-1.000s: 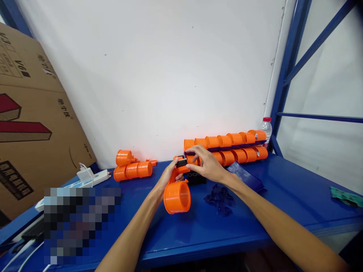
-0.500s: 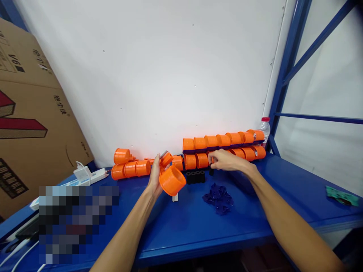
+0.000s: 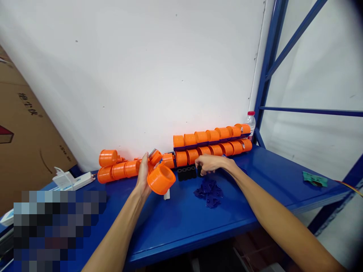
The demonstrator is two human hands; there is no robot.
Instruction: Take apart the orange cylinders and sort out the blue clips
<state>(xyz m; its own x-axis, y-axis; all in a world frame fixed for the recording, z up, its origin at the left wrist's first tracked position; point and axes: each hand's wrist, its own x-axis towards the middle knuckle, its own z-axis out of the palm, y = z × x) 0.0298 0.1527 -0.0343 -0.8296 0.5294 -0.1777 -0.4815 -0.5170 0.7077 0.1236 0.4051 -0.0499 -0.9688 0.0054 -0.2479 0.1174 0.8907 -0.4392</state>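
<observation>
An orange plastic part with a round cup and a handle-like piece is gripped in my left hand, its cup tilted with the opening toward the right. My right hand reaches down to the table with its fingers closed around a small black cylinder. Beside that stands a row of similar black cylinders. Just in front lies a loose pile of dark blue plastic pieces. A small white piece lies under the held orange part.
Orange cups line the wall in two rows, an upper one and a lower one. More orange cups stand at left, near a white power strip. A bottle, green packet and cardboard box surround the blue table.
The view has shifted, so the scene sits further left. My right hand has lowered onto the small black cylinder and its fingers have closed around it. My left hand still holds the orange part.
</observation>
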